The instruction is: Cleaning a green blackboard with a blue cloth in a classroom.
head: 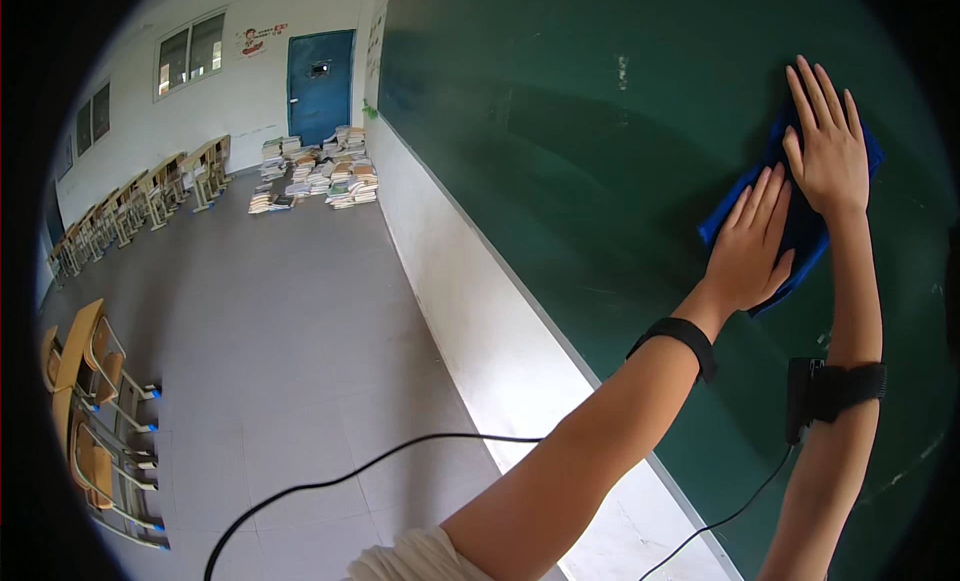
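Observation:
A blue cloth (810,232) lies against the green chalkboard (570,206) at the upper right. My left hand (750,243) rests flat on the cloth's lower left part, fingers extended and pointing up, thumb out to the right. Higher up and to the right, my right hand (829,146) is pressed flat over the cloth's upper part, its fingers spread and reaching past the cloth onto the board. Neither hand curls around the cloth. The palms and the cloth beneath them are hidden. Faint chalk marks (622,72) show on the board left of my right hand.
Black straps circle both forearms; a small black device (802,401) sits at the right one. A black cable (360,468) crosses the lower view. Below the board runs a white wall (450,243). Book stacks (330,172) stand near a blue door (321,86); desks and chairs (97,386) line the left.

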`<move>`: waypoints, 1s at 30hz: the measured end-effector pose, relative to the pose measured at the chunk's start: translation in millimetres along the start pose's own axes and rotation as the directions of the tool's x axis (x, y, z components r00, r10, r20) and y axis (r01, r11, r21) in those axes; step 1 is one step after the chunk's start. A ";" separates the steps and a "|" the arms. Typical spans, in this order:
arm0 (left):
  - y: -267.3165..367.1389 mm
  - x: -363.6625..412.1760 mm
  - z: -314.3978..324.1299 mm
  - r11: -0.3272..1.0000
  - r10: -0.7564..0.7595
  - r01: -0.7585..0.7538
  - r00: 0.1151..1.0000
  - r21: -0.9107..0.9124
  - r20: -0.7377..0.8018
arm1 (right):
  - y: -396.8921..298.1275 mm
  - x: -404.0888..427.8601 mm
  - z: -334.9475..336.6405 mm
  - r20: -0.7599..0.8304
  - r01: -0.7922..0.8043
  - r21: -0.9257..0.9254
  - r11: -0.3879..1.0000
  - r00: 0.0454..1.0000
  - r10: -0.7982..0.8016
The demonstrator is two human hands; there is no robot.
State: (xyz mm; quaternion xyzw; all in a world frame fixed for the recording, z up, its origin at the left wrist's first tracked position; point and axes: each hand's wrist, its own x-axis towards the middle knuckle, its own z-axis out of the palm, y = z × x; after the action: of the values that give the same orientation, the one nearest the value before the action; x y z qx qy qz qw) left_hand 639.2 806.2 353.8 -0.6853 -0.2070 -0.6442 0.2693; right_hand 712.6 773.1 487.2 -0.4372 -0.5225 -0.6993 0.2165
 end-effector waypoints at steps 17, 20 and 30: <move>-3.3 -11.3 -21.7 0.999 0.014 -0.013 1.000 0.046 -0.026 | -20.9 -0.8 -19.3 0.009 -0.021 -0.145 0.989 1.000 0.023; 12.1 -19.6 -48.0 1.000 0.004 -0.003 0.999 0.014 -0.053 | -28.7 -4.4 -54.6 0.021 -0.038 -0.123 0.992 0.999 0.041; 81.8 -36.7 -197.6 1.000 -0.024 0.023 0.999 -0.009 -0.044 | -38.1 -0.2 -223.7 0.057 0.029 -0.056 0.998 0.998 -0.026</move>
State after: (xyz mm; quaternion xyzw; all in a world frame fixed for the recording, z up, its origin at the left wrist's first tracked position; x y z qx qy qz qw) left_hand 535.3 620.0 313.9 -0.6697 -0.2063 -0.6631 0.2632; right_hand 597.6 581.0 450.4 -0.4553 -0.5141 -0.7043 0.1797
